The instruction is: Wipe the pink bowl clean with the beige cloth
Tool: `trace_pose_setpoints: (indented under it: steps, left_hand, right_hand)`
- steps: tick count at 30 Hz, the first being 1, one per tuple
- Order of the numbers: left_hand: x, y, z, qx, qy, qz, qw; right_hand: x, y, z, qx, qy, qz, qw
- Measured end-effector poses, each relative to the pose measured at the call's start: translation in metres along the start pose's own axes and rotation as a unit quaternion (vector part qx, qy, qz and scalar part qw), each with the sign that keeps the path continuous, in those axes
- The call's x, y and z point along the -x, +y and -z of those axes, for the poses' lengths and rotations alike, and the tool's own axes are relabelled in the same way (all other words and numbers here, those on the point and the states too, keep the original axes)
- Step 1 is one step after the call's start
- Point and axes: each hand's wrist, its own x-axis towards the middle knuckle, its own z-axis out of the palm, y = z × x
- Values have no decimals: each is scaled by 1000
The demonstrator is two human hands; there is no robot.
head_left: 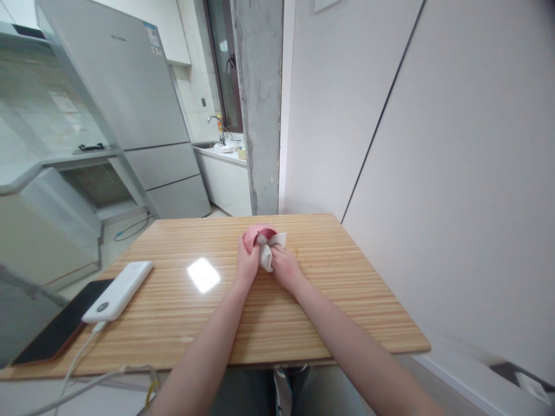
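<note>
A small pink rounded object, hollow like a bowl (258, 232), is tilted near the far edge of the wooden table. My left hand (247, 261) is closed on its left side, with the thumb at the front. A crumpled whitish cloth (266, 257) lies against the front of the bowl, and one corner sticks up to the right. My right hand (285, 268) is closed on the cloth, its fingers partly hidden behind the folds. Both forearms reach forward across the table.
On the table's left lie a white power bank (119, 292) with a cable (82, 349) plugged in and a dark flat tablet-like slab (56, 326). The wooden tabletop (347, 289) ends near a white wall (455, 202). A fridge (125, 86) and a sink counter (223, 173) stand beyond.
</note>
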Motion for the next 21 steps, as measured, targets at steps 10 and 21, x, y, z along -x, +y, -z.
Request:
trace_pose_setpoints:
  steps: [10,21]
  left_hand:
    - [-3,-1,4,-46,-34,-5,998]
    - [3,2,-3,25,-24,54,998]
  right_hand:
    - [2,-2,-8,59,-36,-64,996]
    - [1,-2,-2,32,-27,-46,998]
